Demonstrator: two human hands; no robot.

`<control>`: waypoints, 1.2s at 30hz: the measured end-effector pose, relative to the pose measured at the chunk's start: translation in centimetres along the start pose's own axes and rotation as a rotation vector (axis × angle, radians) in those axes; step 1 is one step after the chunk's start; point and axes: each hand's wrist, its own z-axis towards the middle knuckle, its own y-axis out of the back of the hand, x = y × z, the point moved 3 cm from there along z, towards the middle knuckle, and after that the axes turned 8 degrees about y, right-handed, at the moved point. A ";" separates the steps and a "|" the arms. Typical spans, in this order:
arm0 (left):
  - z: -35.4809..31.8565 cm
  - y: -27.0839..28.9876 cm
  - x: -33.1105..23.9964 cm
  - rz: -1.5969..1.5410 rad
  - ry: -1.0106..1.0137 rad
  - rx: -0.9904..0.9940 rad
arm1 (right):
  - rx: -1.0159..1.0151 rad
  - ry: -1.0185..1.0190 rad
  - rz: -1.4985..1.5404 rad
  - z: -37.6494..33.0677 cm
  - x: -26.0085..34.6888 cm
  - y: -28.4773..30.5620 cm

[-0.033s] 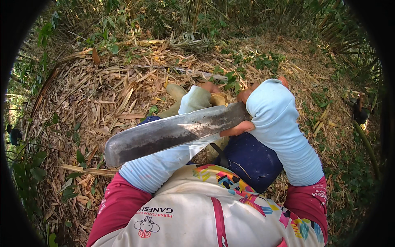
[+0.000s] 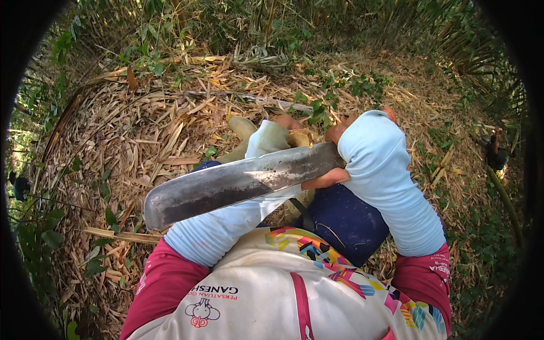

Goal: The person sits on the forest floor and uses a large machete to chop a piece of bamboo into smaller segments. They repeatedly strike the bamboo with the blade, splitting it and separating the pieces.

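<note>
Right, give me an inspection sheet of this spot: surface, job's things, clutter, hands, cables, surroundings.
Surface: ground covered in dry straw-coloured leaves and husks.
Job's things: large dull metal blade, held flat across the body; pale yellowish piece in front, partly hidden.
Clutter: loose stick lying on the litter.
Hands: right hand grips the blade's handle end; left hand, in a pale sleeve, rests at the yellowish piece, grip unclear.
Cables: nothing seen.
Surroundings: green undergrowth and thin stems all round.

machete (image 2: 238, 184) handle: hidden in right hand (image 2: 340, 153) | left hand (image 2: 283, 133): mostly behind blade | grasped object: indiscernible
</note>
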 end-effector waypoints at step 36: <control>0.2 0.2 -1.1 -0.014 0.310 0.308 | 0.261 -0.121 0.106 0.4 0.6 0.5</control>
